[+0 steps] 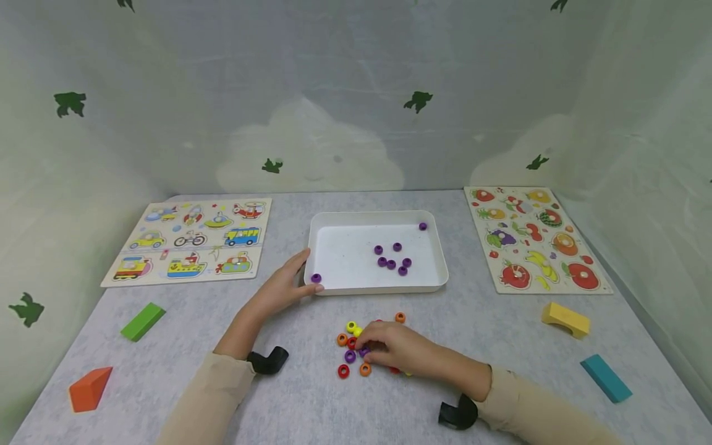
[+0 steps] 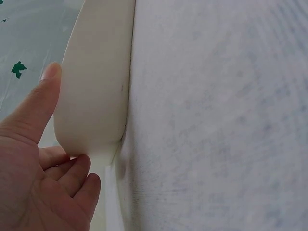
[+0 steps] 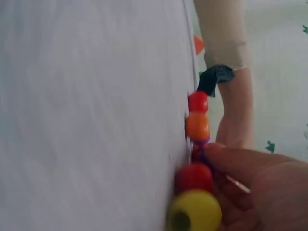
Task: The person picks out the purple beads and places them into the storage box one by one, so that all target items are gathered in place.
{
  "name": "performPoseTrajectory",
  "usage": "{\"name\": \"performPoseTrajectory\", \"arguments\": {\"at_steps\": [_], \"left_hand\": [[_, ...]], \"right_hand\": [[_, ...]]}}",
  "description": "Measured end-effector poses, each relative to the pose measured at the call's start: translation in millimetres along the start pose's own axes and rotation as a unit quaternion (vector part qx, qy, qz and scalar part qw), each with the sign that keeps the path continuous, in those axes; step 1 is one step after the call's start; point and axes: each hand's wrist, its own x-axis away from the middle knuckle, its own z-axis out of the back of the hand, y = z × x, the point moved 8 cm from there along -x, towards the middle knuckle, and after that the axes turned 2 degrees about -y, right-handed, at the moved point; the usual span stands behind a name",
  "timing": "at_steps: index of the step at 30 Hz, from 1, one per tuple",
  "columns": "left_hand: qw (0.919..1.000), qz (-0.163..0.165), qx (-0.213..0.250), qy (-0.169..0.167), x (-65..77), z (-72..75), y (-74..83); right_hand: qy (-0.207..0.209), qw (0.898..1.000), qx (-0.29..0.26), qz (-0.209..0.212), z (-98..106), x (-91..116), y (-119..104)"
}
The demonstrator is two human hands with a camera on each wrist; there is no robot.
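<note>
My left hand (image 1: 277, 290) holds the near left corner of a white tray (image 1: 356, 290), thumb at the front wall and fingers at the left side. The left wrist view shows the thumb tip at the tray's rim and the fingers bent against its corner. Several purple beads (image 1: 391, 264) lie in the tray. On the table in front of it, my right hand (image 1: 405, 351) pinches a purple bead (image 1: 364, 352) among loose beads. Around its fingertips are a red bead (image 1: 343, 371), an orange bead (image 1: 364, 369), a yellow bead (image 3: 195, 211) and another purple bead (image 1: 350, 356). The palm hides some beads.
A vehicle puzzle board (image 1: 191, 241) lies back left, a fruit puzzle board (image 1: 534, 241) back right. Green (image 1: 143, 321) and orange blocks (image 1: 90, 389) sit at the left; a yellow arch block (image 1: 565, 319) and a teal block (image 1: 606, 377) at the right. Curtains enclose the table.
</note>
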Motion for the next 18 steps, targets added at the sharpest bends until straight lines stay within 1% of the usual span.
{"name": "performPoseTrajectory", "arguments": {"at_steps": [3, 6, 8, 10, 12, 14, 15, 18], "left_hand": [[1.0000, -0.002, 0.000, -0.002, 0.1, -0.1, 0.2], [1.0000, -0.003, -0.001, -0.002, 0.5, 0.3, 0.4], [1.0000, -0.002, 0.000, -0.001, 0.6, 0.6, 0.3], [1.0000, -0.005, -0.002, -0.001, 0.3, 0.6, 0.0], [1.0000, -0.004, -0.004, 0.000, 0.2, 0.7, -0.6], [1.0000, -0.004, -0.003, -0.001, 0.2, 0.8, -0.8], [1.0000, -0.005, -0.004, -0.002, 0.2, 0.7, -0.6], [1.0000, -0.004, -0.001, -0.004, 0.5, 0.6, -0.5]], "right_hand": [[0.030, 0.999, -0.013, -0.012, 20.7, -3.4, -0.5], [0.085, 0.996, -0.015, -0.014, 51.0, -9.5, 5.9], [0.126, 0.992, 0.000, -0.026, 71.5, -14.1, 18.3], [0.163, 0.985, 0.021, -0.045, 89.9, -18.9, 35.7], [0.192, 0.977, 0.037, -0.079, 105.0, -23.0, 55.9], [0.203, 0.971, 0.037, -0.121, 114.6, -25.6, 75.9], [0.201, 0.969, 0.035, -0.142, 117.2, -26.8, 85.3], [0.178, 0.964, 0.028, -0.197, 119.2, -29.1, 105.8]]}}
